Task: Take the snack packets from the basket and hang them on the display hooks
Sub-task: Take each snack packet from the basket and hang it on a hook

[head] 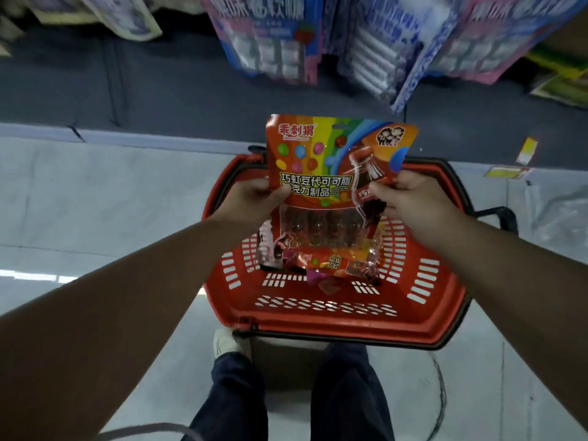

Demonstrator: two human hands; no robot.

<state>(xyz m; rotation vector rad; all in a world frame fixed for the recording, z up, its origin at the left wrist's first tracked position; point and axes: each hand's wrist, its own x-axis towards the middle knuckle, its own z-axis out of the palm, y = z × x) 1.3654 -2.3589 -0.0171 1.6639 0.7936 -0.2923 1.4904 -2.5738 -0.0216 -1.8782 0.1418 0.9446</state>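
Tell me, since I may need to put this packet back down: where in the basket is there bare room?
The near half of the red basket is bare, between the near rim and the loose packets heaped mid-basket. The side walls by them are bare too. The far half is crowded: the held packet, left hand and right hand cover it.

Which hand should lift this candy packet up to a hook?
Probably the right hand. Both hands pinch the candy packet above the red basket, left hand on its other edge, but the hanging packets sit up and right.
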